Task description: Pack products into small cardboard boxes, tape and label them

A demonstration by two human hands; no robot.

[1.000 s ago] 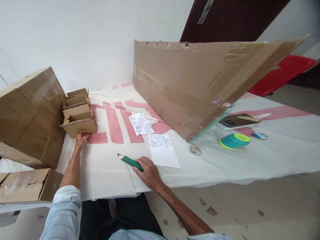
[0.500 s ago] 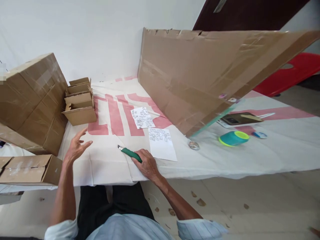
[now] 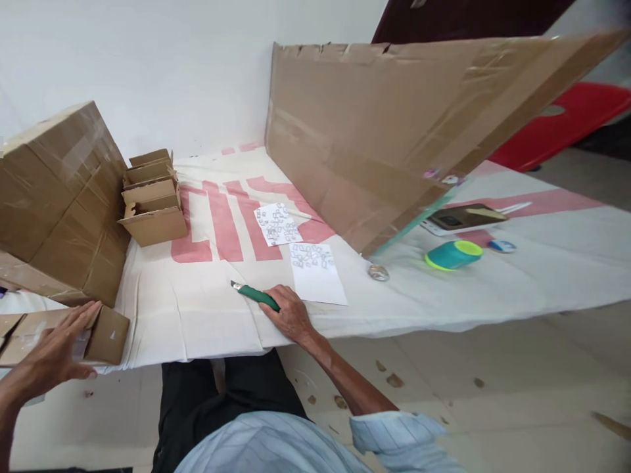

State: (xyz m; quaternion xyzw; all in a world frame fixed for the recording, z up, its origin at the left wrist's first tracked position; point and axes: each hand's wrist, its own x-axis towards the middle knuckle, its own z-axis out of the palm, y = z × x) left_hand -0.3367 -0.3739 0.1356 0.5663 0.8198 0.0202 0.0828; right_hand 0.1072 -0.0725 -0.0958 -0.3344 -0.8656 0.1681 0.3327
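Observation:
My right hand rests on the cloth-covered table, closed round the green handle of a utility knife. The knife's short blade points away to the left. At the lower left, my left hand reaches over a long, low cardboard box, fingers stretched across its taped top and thumb apart on the near side. Whether it presses on the box I cannot tell. Two white sheets with small drawn shapes, a far sheet and a near sheet, lie beyond my right hand.
A large carton stands at the left beside small open boxes. A big cardboard panel rises at the back right. Past it lie a tape roll, a teal cup and a phone. A red chair stands behind.
My left hand has moved left and down, from above the table to the long cardboard box. That box has shifted slightly right in view. My right hand still holds the utility knife.

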